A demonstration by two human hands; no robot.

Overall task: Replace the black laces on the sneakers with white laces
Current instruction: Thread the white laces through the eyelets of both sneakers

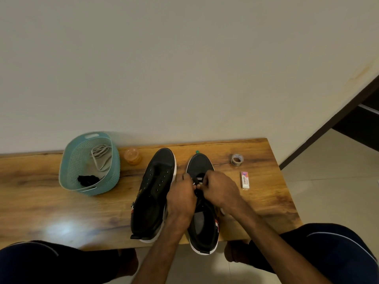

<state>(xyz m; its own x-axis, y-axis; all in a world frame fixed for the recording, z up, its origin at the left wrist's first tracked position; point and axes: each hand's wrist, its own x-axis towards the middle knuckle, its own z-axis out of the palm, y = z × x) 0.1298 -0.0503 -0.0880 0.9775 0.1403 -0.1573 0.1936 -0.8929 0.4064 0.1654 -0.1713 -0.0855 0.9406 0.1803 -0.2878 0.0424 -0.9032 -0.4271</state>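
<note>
The left hand [181, 193] and right hand [218, 189] pinched the white lace [199, 178] on the right sneaker [200, 162], at three o'clock from the unlaced sneaker [155, 181]. I think the tip could skip an eyelet, because the hands covered it.

Left hand [181, 193], right hand [217, 189] at lace [198, 178]

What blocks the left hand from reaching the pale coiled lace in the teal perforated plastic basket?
Likely yes, nothing blocks it. The pale coiled lace lies uncovered in the open-topped teal basket, only the unlaced black sneaker between. But the left hand is busy, pinching the white lace on the other black sneaker.
</note>
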